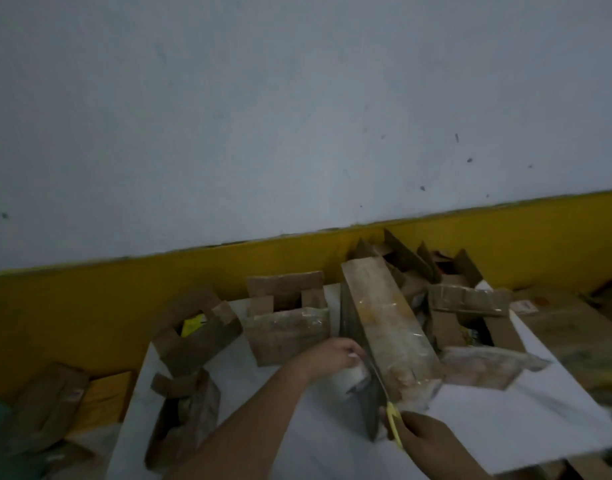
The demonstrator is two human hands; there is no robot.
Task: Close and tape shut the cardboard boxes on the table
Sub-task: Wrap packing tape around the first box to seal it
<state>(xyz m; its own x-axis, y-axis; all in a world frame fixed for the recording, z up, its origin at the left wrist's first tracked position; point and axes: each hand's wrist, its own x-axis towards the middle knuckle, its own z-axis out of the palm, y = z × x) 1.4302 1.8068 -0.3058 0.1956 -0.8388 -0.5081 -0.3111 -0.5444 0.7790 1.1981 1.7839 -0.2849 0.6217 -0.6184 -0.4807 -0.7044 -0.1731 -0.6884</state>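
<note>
A long closed cardboard box (384, 323), wrapped in clear tape, lies tilted in the middle of the white table (505, 427). My left hand (332, 355) holds a roll of clear tape (354, 377) against the box's left side. My right hand (425, 441) grips yellow-handled scissors (391, 415), their blades pointing up along the box's near left edge toward the tape roll. Several open cardboard boxes stand around: one (197, 327) at the left, one (287, 317) behind my left hand, one (183, 417) near the front left.
More open boxes and flaps (470, 303) pile up at the back right against the yellow wall band (124, 296). A flattened taped piece (488, 365) lies right of the long box. Cardboard (48, 407) sits off the table at left.
</note>
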